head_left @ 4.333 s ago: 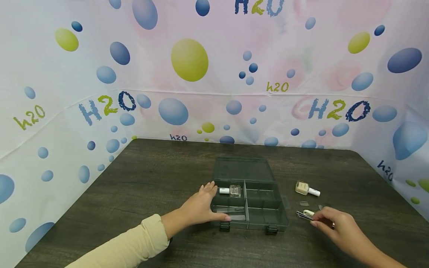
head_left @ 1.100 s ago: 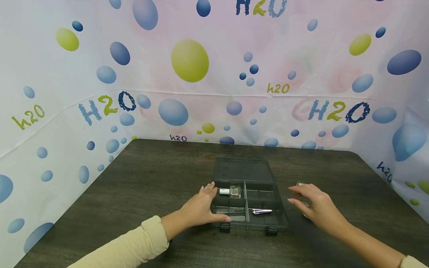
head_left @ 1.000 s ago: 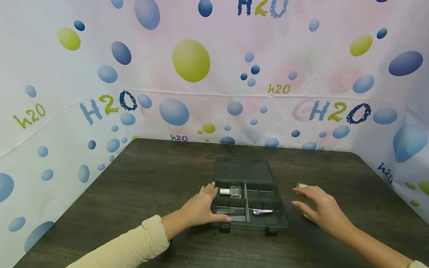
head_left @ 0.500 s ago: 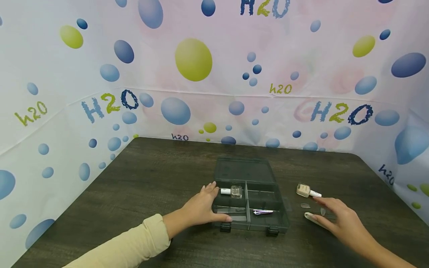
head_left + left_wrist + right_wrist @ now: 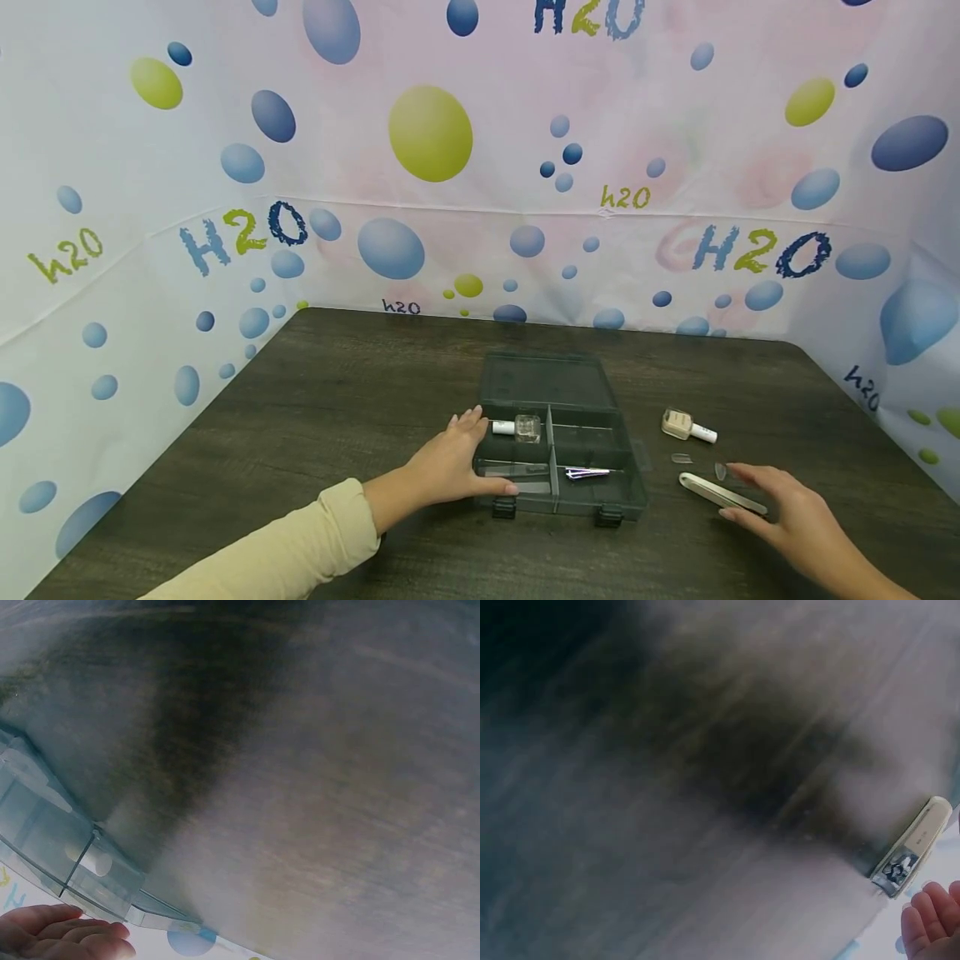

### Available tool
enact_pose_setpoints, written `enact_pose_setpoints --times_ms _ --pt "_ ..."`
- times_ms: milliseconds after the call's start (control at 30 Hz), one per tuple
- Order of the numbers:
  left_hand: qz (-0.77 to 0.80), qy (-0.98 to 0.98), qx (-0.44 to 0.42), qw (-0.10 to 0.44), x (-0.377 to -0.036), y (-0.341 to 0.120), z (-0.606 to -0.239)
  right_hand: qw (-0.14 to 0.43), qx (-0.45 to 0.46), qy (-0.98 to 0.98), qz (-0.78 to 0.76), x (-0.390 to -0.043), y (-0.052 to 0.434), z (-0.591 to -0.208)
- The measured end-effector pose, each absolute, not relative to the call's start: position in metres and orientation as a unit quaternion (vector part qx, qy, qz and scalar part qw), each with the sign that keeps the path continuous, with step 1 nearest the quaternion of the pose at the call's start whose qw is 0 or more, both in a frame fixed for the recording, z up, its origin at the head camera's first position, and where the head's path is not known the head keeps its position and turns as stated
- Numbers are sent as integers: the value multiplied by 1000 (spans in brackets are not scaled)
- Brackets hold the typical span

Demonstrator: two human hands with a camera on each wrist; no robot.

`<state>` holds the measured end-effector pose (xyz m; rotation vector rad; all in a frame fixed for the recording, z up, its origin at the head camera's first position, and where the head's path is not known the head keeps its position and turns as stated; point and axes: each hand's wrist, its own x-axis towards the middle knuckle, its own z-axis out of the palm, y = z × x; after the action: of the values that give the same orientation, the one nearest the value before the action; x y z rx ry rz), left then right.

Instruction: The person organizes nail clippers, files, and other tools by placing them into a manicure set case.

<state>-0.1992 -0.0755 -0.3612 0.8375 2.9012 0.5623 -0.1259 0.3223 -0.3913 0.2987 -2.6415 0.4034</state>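
The dark wood-grain bench (image 5: 360,392) carries everything, walled in by a bubble-printed backdrop (image 5: 427,133). Near its front edge, about midway along, stands the smoky translucent plastic organiser box (image 5: 558,492), lid laid back flat and dividers showing. The left hand (image 5: 450,462) rests against the box's left wall, fingers straight and thumb along the front edge, apparently to steady it; it holds nothing. In the rear left compartment lies a clear glass bottle with a white cap (image 5: 521,428); in the front right one, shiny metal tweezers (image 5: 587,474).

To the right of the box, a long cream nail file (image 5: 720,492) lies flat on the bench. The right hand (image 5: 795,512) hovers just beside its near end, fingers spread wide and relaxed, gripping nothing, fingertips almost at the file. Behind it lie a beige nail-polish bottle (image 5: 686,425) on its side and two small clear nail tips (image 5: 681,457).
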Motion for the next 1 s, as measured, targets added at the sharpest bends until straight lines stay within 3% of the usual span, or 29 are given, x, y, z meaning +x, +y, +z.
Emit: enact_pose_setpoints --times_ms 333,800,1000 --pt "180 944 276 33 -200 -76 -363 149 71 -975 151 -126 332 -394" --pt "181 944 275 34 -199 -76 -362 158 73 -973 152 -127 334 -401" --pt "182 944 274 34 -200 -76 -363 122 61 -977 164 -130 333 -397"
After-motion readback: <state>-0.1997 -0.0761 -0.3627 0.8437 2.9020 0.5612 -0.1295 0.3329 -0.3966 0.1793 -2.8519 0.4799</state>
